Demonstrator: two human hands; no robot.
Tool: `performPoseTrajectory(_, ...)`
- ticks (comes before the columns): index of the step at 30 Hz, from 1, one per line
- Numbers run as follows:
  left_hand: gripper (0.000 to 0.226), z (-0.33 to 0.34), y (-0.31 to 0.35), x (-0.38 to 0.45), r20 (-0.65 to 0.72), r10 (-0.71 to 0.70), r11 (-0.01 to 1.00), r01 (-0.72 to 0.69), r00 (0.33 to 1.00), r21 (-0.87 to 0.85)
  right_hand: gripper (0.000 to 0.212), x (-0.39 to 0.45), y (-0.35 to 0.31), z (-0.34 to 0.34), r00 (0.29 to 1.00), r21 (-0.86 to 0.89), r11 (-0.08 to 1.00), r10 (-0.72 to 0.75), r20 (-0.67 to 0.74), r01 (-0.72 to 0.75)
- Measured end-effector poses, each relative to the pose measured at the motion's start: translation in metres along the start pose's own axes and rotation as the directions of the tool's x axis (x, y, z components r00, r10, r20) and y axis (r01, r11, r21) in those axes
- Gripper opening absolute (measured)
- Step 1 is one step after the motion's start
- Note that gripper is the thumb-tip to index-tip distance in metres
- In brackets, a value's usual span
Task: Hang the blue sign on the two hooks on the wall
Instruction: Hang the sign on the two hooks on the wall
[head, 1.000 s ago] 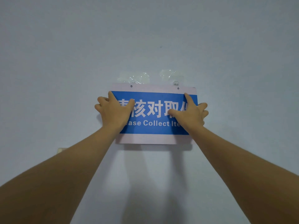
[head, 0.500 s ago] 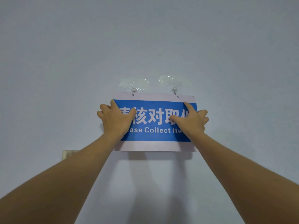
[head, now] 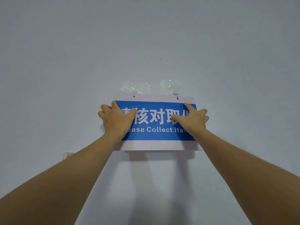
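Observation:
The blue sign with white characters and a pale border lies flat against the wall. My left hand grips its left edge, thumb across the front. My right hand grips the right edge the same way. Two clear hooks are taped to the wall above the sign's top edge. The right hook shows just above the sign's right hole. The left hook is mostly hidden behind the top border, above the left hole. I cannot tell whether either hook passes through its hole.
The wall is plain pale blue-grey. A small cream wall plate sits low on the left, beside my left forearm. Shadows of my arms fall on the wall beneath the sign.
The sign and both hands sit lower in the frame than a second ago. The right hook now shows above the sign's top edge. Both grips are unchanged.

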State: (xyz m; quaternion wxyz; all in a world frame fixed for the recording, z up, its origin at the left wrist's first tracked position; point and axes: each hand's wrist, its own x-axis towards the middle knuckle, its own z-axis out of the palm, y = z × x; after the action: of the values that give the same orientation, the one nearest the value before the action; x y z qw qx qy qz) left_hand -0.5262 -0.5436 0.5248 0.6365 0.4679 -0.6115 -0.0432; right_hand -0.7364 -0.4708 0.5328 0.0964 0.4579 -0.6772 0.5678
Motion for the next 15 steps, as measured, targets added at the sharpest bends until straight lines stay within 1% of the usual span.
performPoseTrajectory(7, 0.054, 0.0025, -0.0032, -0.0026, 0.012, -0.023, 1.000, 0.023, 1.000, -0.019, 0.077, 0.0020, 0.0011, -0.0023, 1.000, 0.019, 1.000, -0.009, 0.025, 0.009)
performPoseTrajectory(12, 0.053, 0.0026, -0.0037, -0.0044, 0.014, -0.024, 1.000, 0.024, 1.000, -0.019, 0.081, 0.0008, 0.0051, -0.0016, 0.999, 0.006, 1.000, -0.018, 0.044, 0.018)
performPoseTrajectory(15, 0.053, 0.0024, -0.0021, -0.0032, 0.010, -0.020, 0.999, 0.020, 1.000, -0.024, 0.080, 0.0006, 0.0047, 0.0002, 0.999, 0.033, 0.999, -0.011, 0.047, 0.009)
